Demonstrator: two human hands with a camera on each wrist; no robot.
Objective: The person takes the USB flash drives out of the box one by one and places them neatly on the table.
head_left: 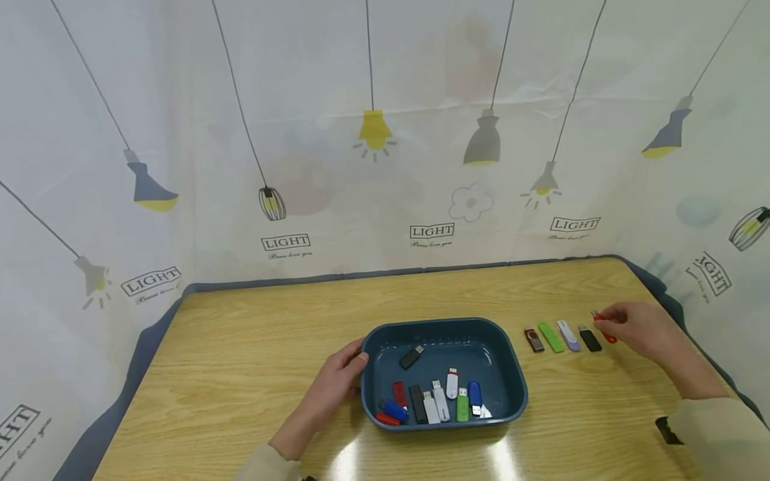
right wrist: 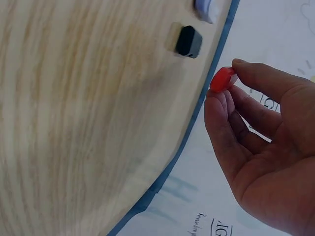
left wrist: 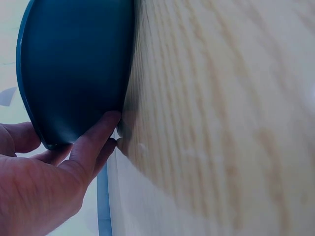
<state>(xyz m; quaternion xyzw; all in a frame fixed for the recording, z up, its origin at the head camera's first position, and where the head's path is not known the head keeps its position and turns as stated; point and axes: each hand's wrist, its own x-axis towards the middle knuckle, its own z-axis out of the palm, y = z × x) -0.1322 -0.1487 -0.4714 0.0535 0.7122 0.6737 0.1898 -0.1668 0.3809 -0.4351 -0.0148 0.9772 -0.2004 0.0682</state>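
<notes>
The left grip [head_left: 337,377] holds the left end of the dark blue tray [head_left: 463,346], thumb at the rim, fingers against the outer wall; the right grip [head_left: 646,329] pinches a red USB stick [head_left: 607,333] between thumb and fingers. A wooden surface [head_left: 252,347] spreads beneath. The tray carries assorted sticks, mostly gathered along its near side, with a dark stick [head_left: 412,357] apart, farther back. Right of it runs a row: brownish-red stick [head_left: 534,339], green stick [head_left: 551,337], white-and-purple stick [head_left: 568,336], black stick [head_left: 590,339]; the red one is just beside the last.
</notes>
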